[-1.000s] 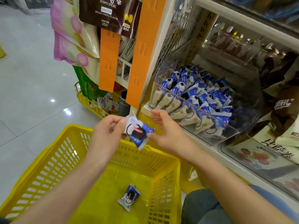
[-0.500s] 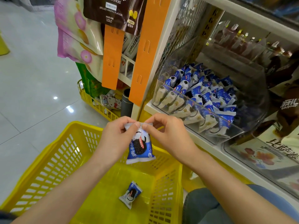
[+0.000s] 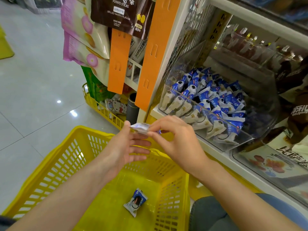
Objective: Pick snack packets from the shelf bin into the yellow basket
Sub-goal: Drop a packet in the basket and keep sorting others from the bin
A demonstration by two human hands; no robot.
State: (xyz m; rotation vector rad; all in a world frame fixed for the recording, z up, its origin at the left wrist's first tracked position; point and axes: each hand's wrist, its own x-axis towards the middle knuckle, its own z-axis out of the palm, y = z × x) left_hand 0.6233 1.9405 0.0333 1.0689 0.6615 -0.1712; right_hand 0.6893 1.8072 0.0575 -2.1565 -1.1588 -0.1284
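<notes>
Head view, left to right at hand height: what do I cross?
In order: basket → left hand → held packet → right hand → bin.

Shop aisle: shelf bin [image 3: 260, 140] of packets [image 3: 216, 104], hanging snack bags [image 3: 80, 30], yellow basket [image 3: 50, 172], tiled floor [image 3: 33, 97].

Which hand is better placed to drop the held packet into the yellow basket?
Right: the right hand pinches the packet above the far rim of the yellow basket; the left hand lies open beside it.
</notes>
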